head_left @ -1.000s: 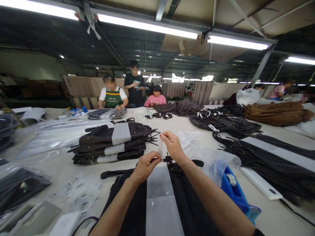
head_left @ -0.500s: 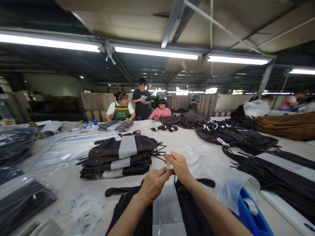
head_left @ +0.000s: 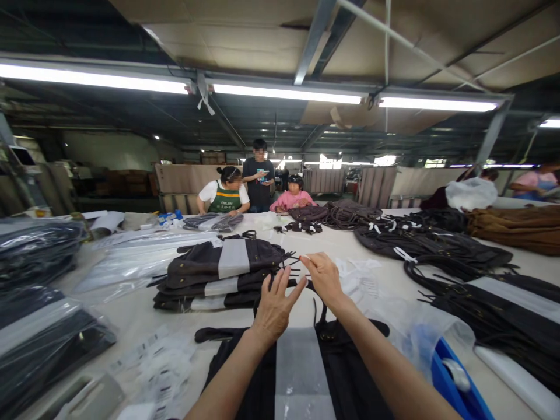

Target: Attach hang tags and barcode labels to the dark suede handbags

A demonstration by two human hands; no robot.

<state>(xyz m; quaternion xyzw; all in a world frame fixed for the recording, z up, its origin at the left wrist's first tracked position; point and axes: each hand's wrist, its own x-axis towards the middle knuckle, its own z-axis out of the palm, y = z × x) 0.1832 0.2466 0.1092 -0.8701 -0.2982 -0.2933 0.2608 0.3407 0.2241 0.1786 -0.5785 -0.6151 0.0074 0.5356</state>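
Note:
My left hand [head_left: 275,308] is raised above the table with its fingers spread apart and nothing in it. Just right of it, my right hand [head_left: 326,277] is lifted with thumb and fingertips pinched together; what they hold is too small to make out. Both hands hover over a folded dark garment [head_left: 245,379] that lies in front of me, wrapped by a pale paper band [head_left: 300,373]. Black straps [head_left: 219,333] stick out from its far end. A stack of similar banded dark garments [head_left: 227,271] lies just beyond my left hand.
A blue tape dispenser [head_left: 455,382] and a crumpled clear plastic bag [head_left: 406,326] lie at my right. Small printed labels [head_left: 151,359] are scattered at my left, beside bagged garments [head_left: 39,332]. Dark garment piles [head_left: 472,274] cover the right side. Three people [head_left: 258,186] stand at the table's far end.
My hands have come apart: the left hand let go and spread its fingers, while the right hand rose, still pinched. The white strip held between them earlier no longer shows. The view tilted up slightly.

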